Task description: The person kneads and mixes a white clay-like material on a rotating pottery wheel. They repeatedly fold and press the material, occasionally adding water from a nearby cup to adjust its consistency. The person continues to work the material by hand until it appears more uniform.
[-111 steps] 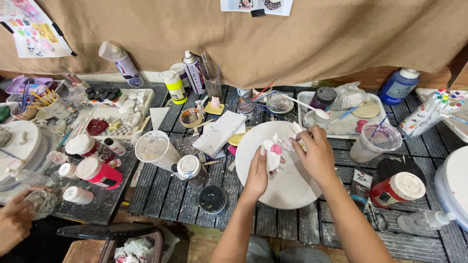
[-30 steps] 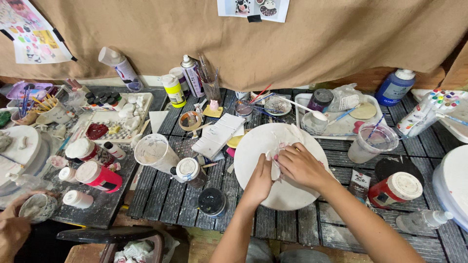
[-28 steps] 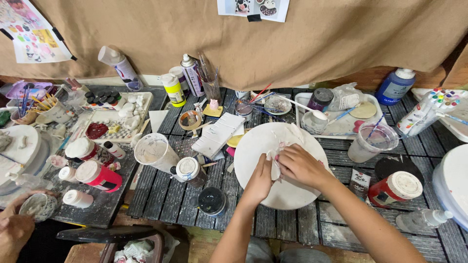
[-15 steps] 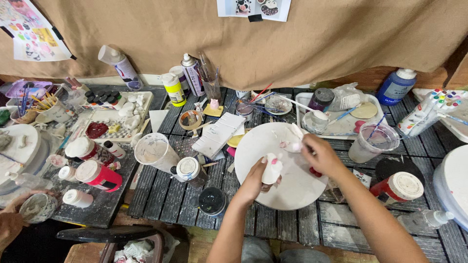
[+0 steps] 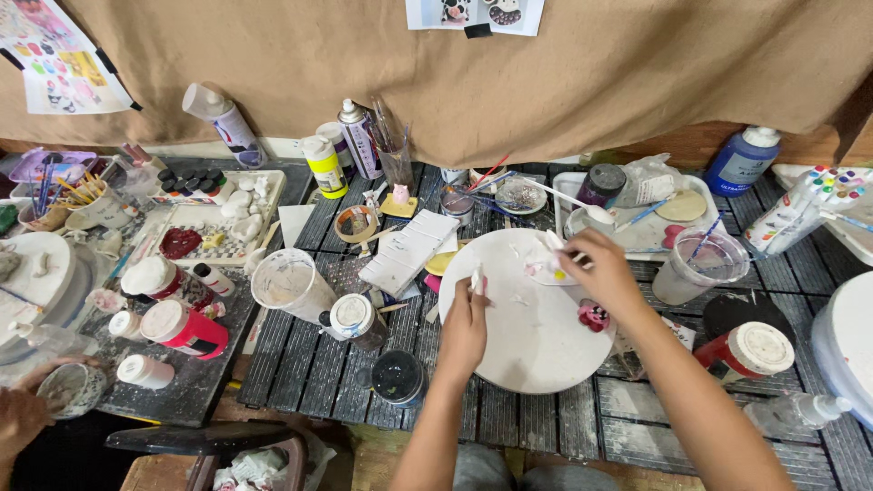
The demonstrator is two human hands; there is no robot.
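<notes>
Small white clay piece (image 5: 476,276) sits pinched in the left hand (image 5: 464,329), held upright over the left part of the round white board (image 5: 536,345), just above its surface. The piece is tiny; its shape cannot be made out. Right hand (image 5: 605,277) is closed around a thin tool or brush, tip toward a pink-smeared patch (image 5: 542,264) near the board's upper edge, close to a small white palette knife or scrap there. Both hands grasping, neither free.

Step in hand, as judged: colouring or detailing the little piece, with the right hand picking up pink from the smear while the left steadies the work. The next move likely calls for bringing tool and piece together over the board, with a light touch, since the piece is small and gripped only at the fingertips.

Around it: a dark pink blob (image 5: 593,315) lies on the board just beside the right wrist, easily brushed by the forearm. A clear cup of cloudy water (image 5: 698,267) stands near the right hand, a red-and-white jar (image 5: 747,349) below it. To the left of the board, a white plastic cup (image 5: 289,284), a small lidded jar (image 5: 352,318) and a dark open pot (image 5: 397,376) crowd the left elbow's path. A stack of white tiles (image 5: 409,251) touches the board's upper left edge. Another person's hand (image 5: 25,420) holds a small cup at the far left, well apart.
</notes>
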